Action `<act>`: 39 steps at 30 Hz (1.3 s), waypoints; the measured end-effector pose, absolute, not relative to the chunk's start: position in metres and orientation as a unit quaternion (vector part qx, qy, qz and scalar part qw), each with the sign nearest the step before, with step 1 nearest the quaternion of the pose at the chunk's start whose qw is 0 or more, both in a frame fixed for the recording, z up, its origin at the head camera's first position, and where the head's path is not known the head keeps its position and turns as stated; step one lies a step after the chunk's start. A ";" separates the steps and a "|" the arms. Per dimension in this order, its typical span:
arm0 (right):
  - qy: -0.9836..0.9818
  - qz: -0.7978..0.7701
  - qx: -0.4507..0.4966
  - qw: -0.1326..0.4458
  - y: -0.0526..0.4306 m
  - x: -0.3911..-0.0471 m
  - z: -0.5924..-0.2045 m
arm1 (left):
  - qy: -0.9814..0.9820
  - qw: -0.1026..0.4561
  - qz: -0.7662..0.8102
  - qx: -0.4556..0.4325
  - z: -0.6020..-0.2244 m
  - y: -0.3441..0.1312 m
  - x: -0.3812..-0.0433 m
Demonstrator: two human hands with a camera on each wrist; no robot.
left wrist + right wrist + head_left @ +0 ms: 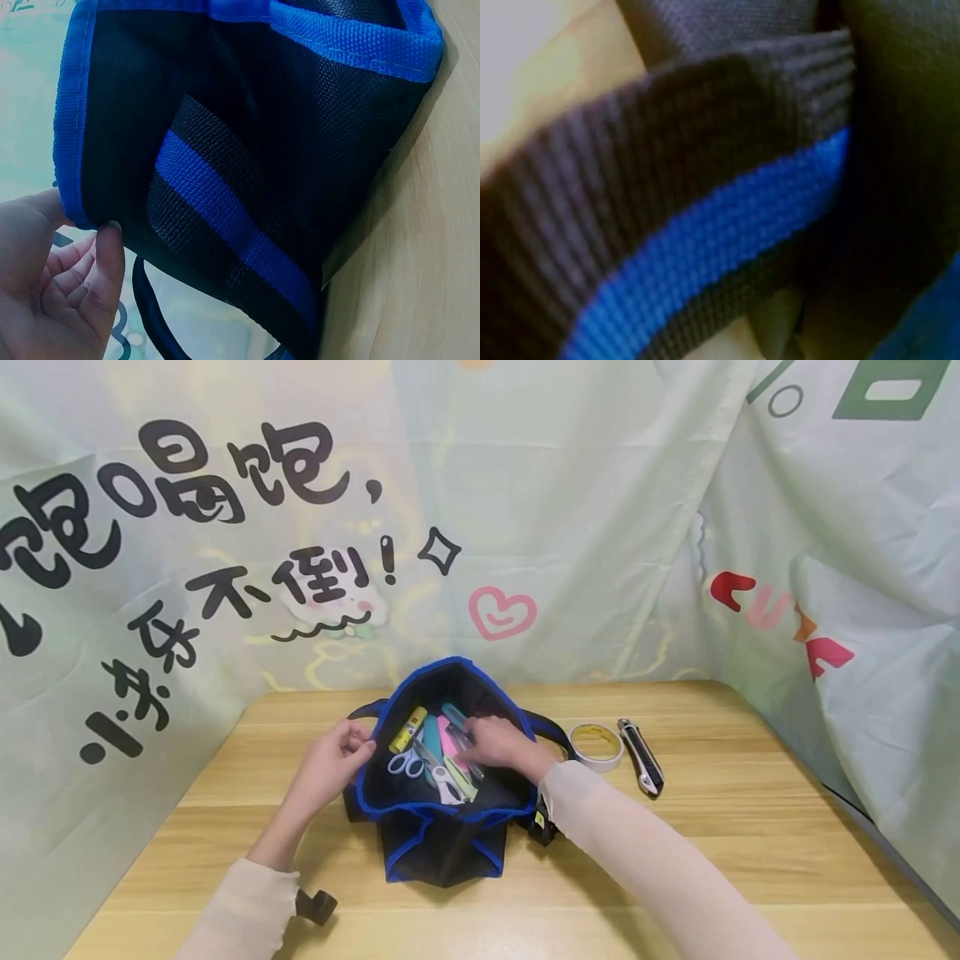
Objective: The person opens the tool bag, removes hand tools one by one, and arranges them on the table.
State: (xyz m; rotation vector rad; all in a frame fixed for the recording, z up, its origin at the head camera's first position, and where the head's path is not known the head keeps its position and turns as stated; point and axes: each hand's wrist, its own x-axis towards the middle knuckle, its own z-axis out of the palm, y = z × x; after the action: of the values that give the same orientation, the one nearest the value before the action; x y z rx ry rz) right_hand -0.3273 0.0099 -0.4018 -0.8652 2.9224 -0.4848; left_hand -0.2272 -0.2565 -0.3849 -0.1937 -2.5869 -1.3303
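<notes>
A black tool bag (444,852) with blue edging stands on the table, its mouth spread wide. My left hand (330,767) pinches the blue-trimmed rim at the bag's left side; in the left wrist view the thumb and a finger of that hand (82,285) meet at the edge. Inside the bag, my right hand (501,745) reaches down among stationery, fingertips by a pink item (450,739); whether they grip anything I cannot tell. Around it lie a yellow glue stick (408,731), blue-handled scissors (406,763) and white-handled scissors (447,783). A black-and-blue strap (727,217) fills the right wrist view.
Right of the bag, a tape roll (596,746) and a box cutter (641,758) lie on the wooden table (720,827). One strap (553,735) loops out at the bag's right side. A printed cloth (600,527) hangs behind the table.
</notes>
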 end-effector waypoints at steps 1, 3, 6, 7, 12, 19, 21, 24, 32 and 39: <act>0.947 -0.160 -0.278 0.030 0.009 -0.327 -0.402 | -0.882 0.113 -0.452 -0.066 -0.385 -0.257 -0.227; 0.947 -0.166 -0.274 0.036 0.008 -0.326 -0.404 | -0.883 0.113 -0.451 -0.065 -0.386 -0.257 -0.227; 0.945 -0.176 -0.271 0.047 0.007 -0.324 -0.404 | -0.884 0.112 -0.448 -0.065 -0.387 -0.256 -0.227; 0.945 -0.178 -0.270 0.049 0.007 -0.324 -0.404 | -0.884 0.112 -0.448 -0.065 -0.388 -0.256 -0.227; 0.942 -0.196 -0.265 0.060 0.007 -0.320 -0.402 | -0.885 0.108 -0.449 -0.062 -0.388 -0.256 -0.226; 0.934 -0.244 -0.260 0.030 0.008 -0.319 -0.393 | -0.884 0.108 -0.452 -0.063 -0.387 -0.256 -0.226; 0.927 -0.275 -0.253 0.028 0.008 -0.318 -0.391 | -0.883 0.108 -0.452 -0.063 -0.388 -0.256 -0.226; 0.913 -0.326 -0.245 0.028 0.009 -0.318 -0.389 | -0.882 0.109 -0.453 -0.064 -0.389 -0.257 -0.226; 0.888 -0.387 -0.248 -0.015 0.014 -0.323 -0.380 | -0.884 0.112 -0.449 -0.066 -0.388 -0.256 -0.226; 0.875 -0.412 -0.254 -0.027 0.025 -0.325 -0.362 | -0.885 0.110 -0.447 -0.067 -0.385 -0.256 -0.226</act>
State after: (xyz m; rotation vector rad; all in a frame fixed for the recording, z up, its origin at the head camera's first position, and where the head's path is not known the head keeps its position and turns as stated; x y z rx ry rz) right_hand -0.3255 0.0254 -0.3623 -0.8110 2.7962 -1.3175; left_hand -0.2261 -0.2556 -0.3850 -0.1969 -2.6017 -1.3127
